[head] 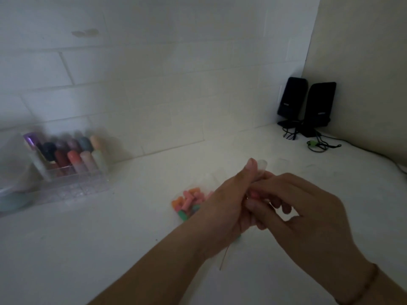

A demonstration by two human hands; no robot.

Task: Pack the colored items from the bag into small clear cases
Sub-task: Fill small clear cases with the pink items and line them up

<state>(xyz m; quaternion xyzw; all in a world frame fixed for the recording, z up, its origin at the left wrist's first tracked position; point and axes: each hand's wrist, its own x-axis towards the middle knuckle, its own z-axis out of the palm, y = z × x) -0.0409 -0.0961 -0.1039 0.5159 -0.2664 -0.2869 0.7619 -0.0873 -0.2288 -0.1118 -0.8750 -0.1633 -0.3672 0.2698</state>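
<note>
small clear case [262, 167] sits at centre-right of frame, held up off the counter, its rounded top poking out above the fingers. left hand [229, 208] grips it, thumb up along its side, fingers curled round the lower part. right hand [308, 214] is pressed in close against the left, fingertips pinching a pinkish item [254, 194] right at the case (can't tell if it's inside or just at the mouth, too blurry). both hands together, touching.

just left of the left hand, on the white counter [110, 238], lies a pile of colored items [187, 202] – orange, pink, green – partly hidden behind the wrist. the bag round them is barely visible; a thin edge line shows below the left wrist. another faint clear case [283, 165] stands just right of the held one, hard to make out.

mid-left of frame: clear organiser [72, 179] w/ rounded coloured tubes standing in it, against the tiled wall. far left edge, a blurry clear container [13, 172]. upper right corner area: two black speakers [308, 106] w/ cables trailing over the counter. thin bracelet [365, 287] on the right wrist, lower right.
</note>
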